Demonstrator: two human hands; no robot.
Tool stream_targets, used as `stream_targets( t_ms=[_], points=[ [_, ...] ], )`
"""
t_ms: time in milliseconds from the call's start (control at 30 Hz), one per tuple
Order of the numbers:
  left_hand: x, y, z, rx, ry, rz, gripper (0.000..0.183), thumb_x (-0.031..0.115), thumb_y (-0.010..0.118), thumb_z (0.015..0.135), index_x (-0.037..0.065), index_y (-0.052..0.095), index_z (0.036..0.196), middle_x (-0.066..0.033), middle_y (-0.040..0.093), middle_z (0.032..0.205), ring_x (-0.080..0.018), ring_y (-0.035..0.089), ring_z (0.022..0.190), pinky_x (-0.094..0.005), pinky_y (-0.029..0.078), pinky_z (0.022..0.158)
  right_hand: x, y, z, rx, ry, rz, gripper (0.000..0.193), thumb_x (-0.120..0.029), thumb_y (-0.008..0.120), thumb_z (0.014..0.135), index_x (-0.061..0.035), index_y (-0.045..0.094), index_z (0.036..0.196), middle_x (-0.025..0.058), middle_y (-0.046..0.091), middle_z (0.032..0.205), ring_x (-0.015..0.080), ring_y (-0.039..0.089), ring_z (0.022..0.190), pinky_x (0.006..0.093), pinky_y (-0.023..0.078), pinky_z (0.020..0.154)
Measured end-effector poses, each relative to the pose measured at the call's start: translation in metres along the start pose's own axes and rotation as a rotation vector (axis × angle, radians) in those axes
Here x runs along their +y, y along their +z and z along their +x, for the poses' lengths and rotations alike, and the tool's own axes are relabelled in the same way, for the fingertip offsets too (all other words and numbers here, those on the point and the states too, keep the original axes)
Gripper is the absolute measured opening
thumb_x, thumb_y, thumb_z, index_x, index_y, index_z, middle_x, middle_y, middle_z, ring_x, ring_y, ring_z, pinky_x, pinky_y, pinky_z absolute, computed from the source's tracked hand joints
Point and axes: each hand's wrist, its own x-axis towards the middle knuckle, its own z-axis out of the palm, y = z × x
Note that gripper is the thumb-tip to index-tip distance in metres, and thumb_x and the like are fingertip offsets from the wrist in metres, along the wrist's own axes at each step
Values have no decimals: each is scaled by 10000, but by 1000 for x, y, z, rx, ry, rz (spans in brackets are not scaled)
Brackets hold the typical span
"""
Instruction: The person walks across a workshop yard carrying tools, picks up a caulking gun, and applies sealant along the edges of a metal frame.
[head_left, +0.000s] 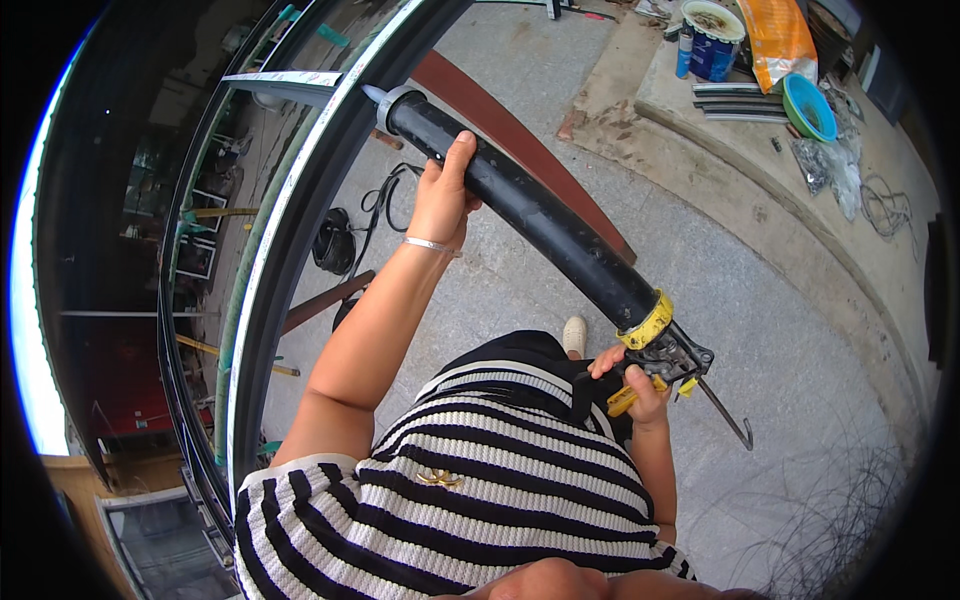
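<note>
A long black caulking gun (pixel 550 226) slants across the view from upper left to lower right. My left hand (pixel 445 192) is wrapped round its barrel near the front end. At the yellow collar end, my right hand (pixel 637 385) grips the yellow handle, and a bent metal rod sticks out behind. The pale nozzle tip (pixel 374 94) is at the dark window frame (pixel 290 235), by its white-edged strip; whether it touches, I cannot tell. Glass panes in the frame reflect the surroundings.
A dark red beam (pixel 520 150) lies on the grey floor beyond the gun. Near the frame is a black bag (pixel 335 243) with a strap. On the raised ledge at upper right stand a blue and white bucket (pixel 714 50), an orange sack (pixel 778 40) and a teal basin (pixel 809 106).
</note>
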Motion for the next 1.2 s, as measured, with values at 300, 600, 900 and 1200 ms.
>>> stream_targets(
  t_ms=[300,600,900,1200],
  points=[
    [0,-6,-3,-9,-6,76,464,487,639,900,55,537,1033,-23,612,850,-106,571,702,-252,420,588,6,1,-4,-26,-3,-10,253,-216,540,895,6,524,1016,155,581,892,275,598,847,454,486,843],
    [3,1,-5,29,-12,155,493,514,675,860,57,532,980,-24,583,778,-90,507,601,-239,392,527,17,-6,-7,-7,71,146,270,-255,547,903,-22,525,1038,146,582,904,280,602,860,463,495,848],
    [6,2,-7,51,-3,175,489,529,671,848,68,540,947,-16,570,733,-85,501,561,-236,386,506,17,-6,-3,-11,83,176,271,-258,556,895,-25,536,1031,146,587,898,285,607,843,469,497,838],
    [3,-1,-13,111,-10,136,464,515,642,869,71,539,956,-15,562,735,-95,491,568,-237,378,504,9,-3,-6,10,95,130,254,-224,559,889,-8,538,1021,149,593,889,285,603,833,455,496,838]
  ],
)
